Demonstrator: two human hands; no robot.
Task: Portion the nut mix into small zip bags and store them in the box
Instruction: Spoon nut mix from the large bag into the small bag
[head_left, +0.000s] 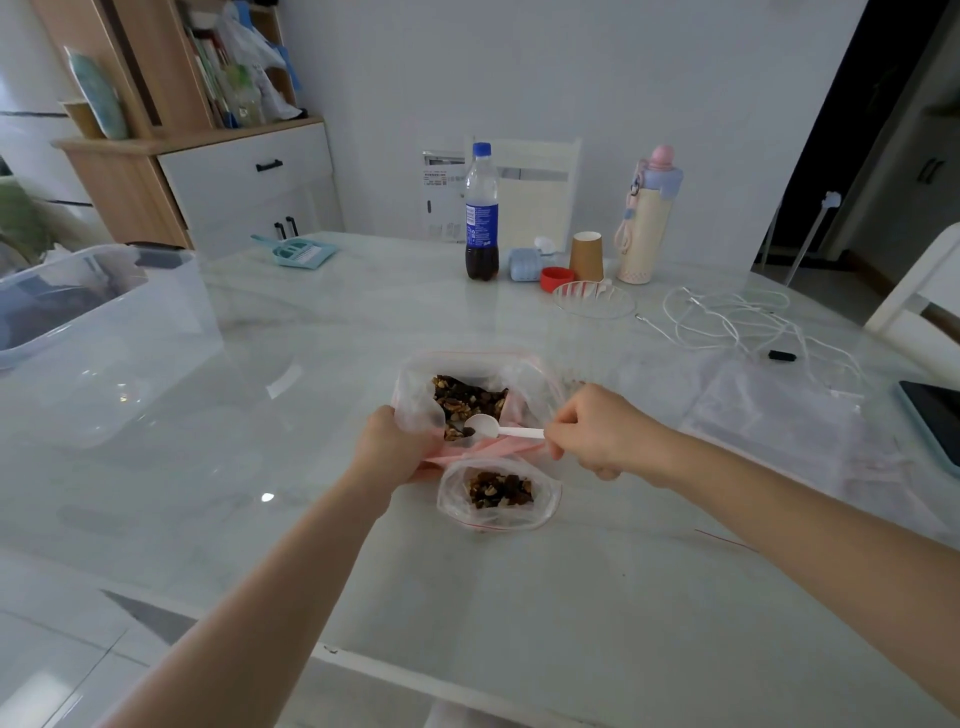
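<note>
A large clear zip bag (415, 395) with a pink seal lies open at the middle of the table, holding the brown nut mix (467, 400). My left hand (392, 449) grips its near left edge. My right hand (592, 434) pinches the handle of a white plastic spoon (493, 428), whose bowl sits inside the big bag's mouth among the nuts. Just in front stands a small zip bag (498, 493) with a red seal line, open and partly filled with nuts. The clear plastic storage box (98, 312) sits at the far left of the table.
At the back stand a cola bottle (482, 213), a paper cup (587, 257), a red lid (556, 278), a glass bowl (592, 301) and a pink-capped flask (649, 218). White cables (727, 322) and several empty bags (769, 415) lie right; a tablet (935, 421) is at the right edge.
</note>
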